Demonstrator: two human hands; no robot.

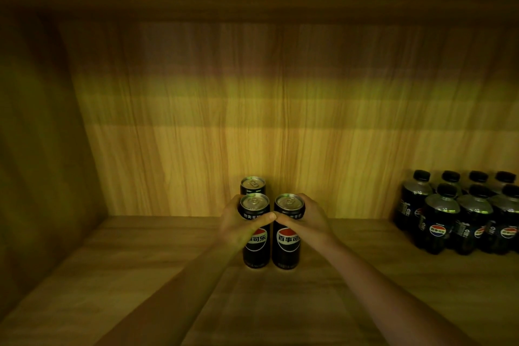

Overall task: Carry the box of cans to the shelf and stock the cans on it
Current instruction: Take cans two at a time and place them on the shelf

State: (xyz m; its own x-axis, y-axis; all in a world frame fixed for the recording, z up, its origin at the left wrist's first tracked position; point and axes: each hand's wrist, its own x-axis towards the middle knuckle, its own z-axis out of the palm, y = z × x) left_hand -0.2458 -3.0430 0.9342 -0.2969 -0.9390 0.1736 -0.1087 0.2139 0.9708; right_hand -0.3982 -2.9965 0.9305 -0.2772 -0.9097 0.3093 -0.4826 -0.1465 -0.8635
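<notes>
Two tall black cola cans stand upright side by side on the wooden shelf board (pixel 126 275). My left hand (pixel 238 222) wraps around the left can (pixel 256 247) near its top. Around the upper part of the right can (pixel 288 247) my right hand (pixel 309 219) is closed. The two thumbs touch between the cans. A third black can (pixel 252 185) stands right behind the left one, close to the back wall. The box is not in view.
A pack of several dark cola bottles (pixel 460 213) with black caps stands at the right end of the shelf. The wooden back wall (pixel 252 107) rises behind the cans, and a side wall (pixel 42 149) closes the left.
</notes>
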